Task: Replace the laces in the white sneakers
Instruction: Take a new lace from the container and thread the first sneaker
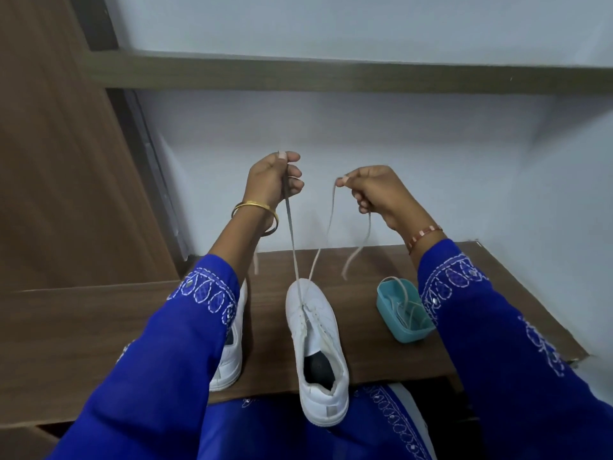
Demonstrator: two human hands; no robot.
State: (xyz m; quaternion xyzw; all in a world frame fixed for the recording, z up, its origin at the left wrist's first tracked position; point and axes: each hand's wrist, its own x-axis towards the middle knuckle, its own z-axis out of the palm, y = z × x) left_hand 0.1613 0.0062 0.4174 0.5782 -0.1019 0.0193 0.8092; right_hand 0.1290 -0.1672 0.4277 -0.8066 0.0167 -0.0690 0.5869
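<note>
— Right, hands first. What do they hold?

— Left hand [273, 175] raised above the table [371, 353], fingers curled round one strand of the lace [292, 240]; right hand [371, 190] raised beside it, thumb and finger pinching the other strand, its loose end dangling below the fist. Both strands run down to the front eyelets of the white sneaker [316, 343].

— Where does that sneaker sit?

— Centre of the table, toe pointing away, heel overhanging the near edge. Only the lowest eyelets look threaded; higher ones hard to make out.

— The second sneaker [232, 353]?

— Left of the first, mostly hidden behind the blue left sleeve [166, 360]; only heel and side show.

— Anything else?

— Teal container [403, 313] to the right, laces coiled inside, partly covered by the right sleeve. Count of laces not readable.
</note>
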